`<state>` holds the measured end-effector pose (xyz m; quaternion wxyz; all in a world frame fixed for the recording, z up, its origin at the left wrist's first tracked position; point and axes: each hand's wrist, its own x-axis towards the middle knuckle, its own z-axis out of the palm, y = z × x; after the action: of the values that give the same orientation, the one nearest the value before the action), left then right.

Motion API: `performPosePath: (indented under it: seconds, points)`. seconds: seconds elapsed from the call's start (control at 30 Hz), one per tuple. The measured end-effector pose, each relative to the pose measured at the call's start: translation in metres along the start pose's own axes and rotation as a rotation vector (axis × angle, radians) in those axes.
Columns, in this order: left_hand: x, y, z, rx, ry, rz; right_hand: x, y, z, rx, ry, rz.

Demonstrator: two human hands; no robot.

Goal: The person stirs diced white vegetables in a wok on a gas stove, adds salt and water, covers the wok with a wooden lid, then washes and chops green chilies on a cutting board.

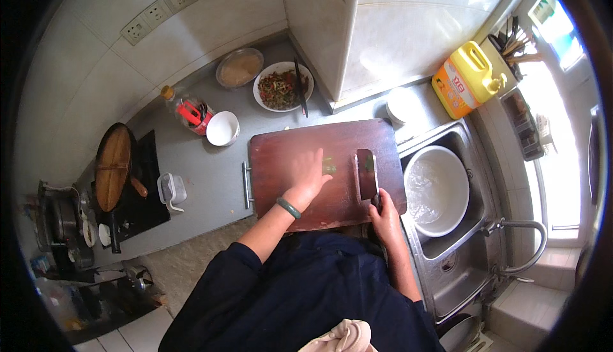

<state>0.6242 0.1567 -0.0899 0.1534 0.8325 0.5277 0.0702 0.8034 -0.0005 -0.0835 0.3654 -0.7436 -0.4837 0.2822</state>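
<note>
My right hand (386, 215) grips the handle of a Chinese cleaver (368, 175), its blade over the right part of a reddish-brown wooden cutting board (287, 203). Bits of green show on the blade. Left of the cleaver, a few pieces of chopped green vegetable (329, 165) lie on the board. My left hand (307, 175), a green bangle on its wrist, is spread beside these pieces with nothing in it. Whether its palm touches the board I cannot tell.
A white basin (467, 194) of water stands in the steel sink at right. Behind the board are a bowl of chopped food (261, 100) with chopsticks, a white bowl (222, 129) and a bottle (184, 108). A wok with a wooden lid (113, 179) sits at left.
</note>
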Motion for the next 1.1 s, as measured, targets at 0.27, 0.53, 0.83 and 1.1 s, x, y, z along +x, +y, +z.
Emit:
performPosePath:
  seconds: [0.27, 0.53, 0.83, 1.1]
  points:
    - [-0.01, -0.026, 0.041, -0.086, 0.26, 0.286, 0.006, -0.032, 0.011, -0.025, -0.182, 0.101]
    - [-0.013, -0.018, 0.048, -0.195, 0.396, 0.216, -0.007, -0.055, 0.014, 0.063, -0.279, 0.047]
    - [-0.013, -0.021, 0.056, -0.218, 0.44, 0.161, -0.011, -0.066, 0.014, 0.053, -0.262, 0.014]
    - [-0.011, -0.022, 0.059, -0.224, 0.471, 0.187, -0.011, -0.057, 0.015, 0.112, -0.33, 0.052]
